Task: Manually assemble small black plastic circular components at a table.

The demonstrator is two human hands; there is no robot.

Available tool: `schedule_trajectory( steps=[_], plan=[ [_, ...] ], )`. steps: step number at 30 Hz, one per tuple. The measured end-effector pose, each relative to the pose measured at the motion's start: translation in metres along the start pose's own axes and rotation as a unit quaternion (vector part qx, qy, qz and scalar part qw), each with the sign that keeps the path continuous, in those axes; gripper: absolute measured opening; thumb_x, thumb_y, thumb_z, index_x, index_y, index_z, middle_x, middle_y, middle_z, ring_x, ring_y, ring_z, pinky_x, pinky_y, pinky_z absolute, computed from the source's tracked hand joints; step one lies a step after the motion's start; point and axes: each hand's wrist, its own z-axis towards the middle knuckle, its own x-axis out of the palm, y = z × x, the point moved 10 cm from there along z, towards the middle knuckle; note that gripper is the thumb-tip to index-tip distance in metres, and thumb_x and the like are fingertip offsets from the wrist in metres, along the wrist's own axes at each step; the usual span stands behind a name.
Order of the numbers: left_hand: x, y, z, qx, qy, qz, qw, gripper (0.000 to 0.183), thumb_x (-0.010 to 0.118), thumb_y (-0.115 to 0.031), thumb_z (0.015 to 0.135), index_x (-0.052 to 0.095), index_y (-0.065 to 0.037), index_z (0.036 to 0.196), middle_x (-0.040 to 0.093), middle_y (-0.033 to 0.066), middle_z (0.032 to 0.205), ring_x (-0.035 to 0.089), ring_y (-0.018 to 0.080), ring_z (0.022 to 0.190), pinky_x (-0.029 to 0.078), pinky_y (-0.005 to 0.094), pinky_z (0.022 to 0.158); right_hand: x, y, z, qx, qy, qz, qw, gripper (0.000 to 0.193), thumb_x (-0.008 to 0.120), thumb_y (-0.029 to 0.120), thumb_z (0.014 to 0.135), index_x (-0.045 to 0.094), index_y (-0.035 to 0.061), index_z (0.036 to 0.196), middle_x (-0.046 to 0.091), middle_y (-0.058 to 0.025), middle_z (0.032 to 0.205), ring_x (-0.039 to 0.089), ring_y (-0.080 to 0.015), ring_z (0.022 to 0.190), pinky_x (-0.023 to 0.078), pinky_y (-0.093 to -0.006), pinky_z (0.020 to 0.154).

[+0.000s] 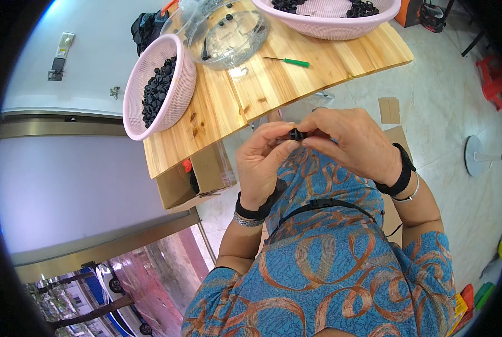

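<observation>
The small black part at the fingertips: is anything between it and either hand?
Nothing visible is. The left hand and right hand both hold the small black part directly; the green-handled screwdriver lies apart on the wooden table.

Bright, even light falls on the left hand (262, 163) and right hand (358, 137), shading them softly. Above and left of them, blue-white glare edges a panel (99, 39), and the tub (223, 64) glints. Daylight brightens the pavement (161, 281) below left; the floor (439, 112) to their right carries a pale sheen. Fisheye distortion bows the table (223, 109) beyond, darkness rings the frame, and the part (297, 135) between the hands loses detail.
</observation>
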Motion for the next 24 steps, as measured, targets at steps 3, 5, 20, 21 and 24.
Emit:
schedule_trajectory(
  steps=[3,5,20,21,24],
  plan=[
    [0.002,-0.001,0.000,0.002,0.007,0.010,1.000,0.024,0.060,0.007,0.079,0.058,0.003,0.102,0.057,0.0062,0.102,0.055,0.0097,0.086,0.045,0.0201,0.073,-0.001,-0.003,-0.002,0.004,-0.009,0.023,1.000,0.015,0.064,0.011,0.073,0.054,0.0024,0.081,0.059,-0.0141,0.070,0.058,-0.0329,0.066,0.046,-0.0375,0.057],
    [0.002,-0.002,0.000,0.004,0.013,0.020,1.000,0.024,0.060,0.007,0.079,0.058,0.003,0.102,0.057,0.0062,0.101,0.055,0.0096,0.085,0.045,0.0199,0.073,0.000,-0.003,-0.002,0.000,0.005,0.013,1.000,0.015,0.064,0.011,0.074,0.054,0.0023,0.081,0.059,-0.0138,0.070,0.059,-0.0324,0.067,0.046,-0.0368,0.057],
    [0.009,0.002,-0.009,-0.055,0.094,-0.001,0.994,0.021,0.059,0.006,0.079,0.060,0.004,0.100,0.059,0.0084,0.098,0.057,0.0133,0.087,0.047,0.0236,0.075,0.020,-0.018,0.006,0.048,0.180,0.148,0.971,0.032,0.075,0.023,0.068,0.053,0.0046,0.083,0.052,-0.0023,0.053,0.047,-0.0134,0.045,0.034,-0.0261,0.042],
    [0.012,0.003,-0.009,-0.065,0.107,-0.009,0.992,0.021,0.059,0.007,0.079,0.060,0.004,0.100,0.060,0.0088,0.097,0.058,0.0137,0.086,0.048,0.0242,0.075,0.020,-0.019,0.006,0.050,0.182,0.149,0.971,0.032,0.075,0.023,0.068,0.053,0.0046,0.083,0.052,-0.0023,0.053,0.047,-0.0134,0.045,0.034,-0.0261,0.042],
    [0.015,0.011,-0.012,-0.093,0.128,-0.064,0.985,0.021,0.059,0.006,0.079,0.060,0.004,0.100,0.060,0.0096,0.096,0.058,0.0145,0.085,0.049,0.0255,0.074,0.030,-0.022,0.003,0.056,0.230,0.168,0.957,0.032,0.075,0.027,0.069,0.053,0.0061,0.079,0.050,-0.0010,0.051,0.043,-0.0121,0.044,0.033,-0.0268,0.041]
  ],
)
